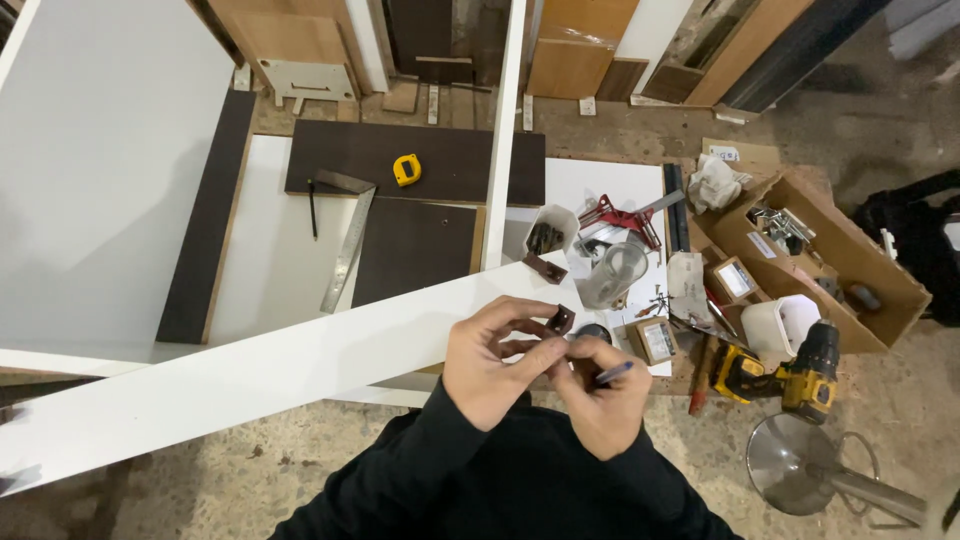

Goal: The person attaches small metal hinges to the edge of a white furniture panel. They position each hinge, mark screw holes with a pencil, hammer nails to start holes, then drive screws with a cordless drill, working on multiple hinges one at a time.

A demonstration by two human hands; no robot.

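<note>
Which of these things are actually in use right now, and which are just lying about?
In use: left hand pinching a small brown bracket; right hand holding a pen; white board.
Lying about: drill, tape measure, steel square, red clamp, cardboard box.

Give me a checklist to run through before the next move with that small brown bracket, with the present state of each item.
1. Left hand has the small brown bracket pinched at the fingertips: ok.
2. Right hand has the blue pen in hand: ok.
3. White board lies within reach, right beside the hands: ok.
4. A second brown bracket sits on the board's far end, ready: ok.
5. Yellow drill is on the floor to the right, close by: ok.
6. Any mark on the board for the bracket: cannot tell.
</note>
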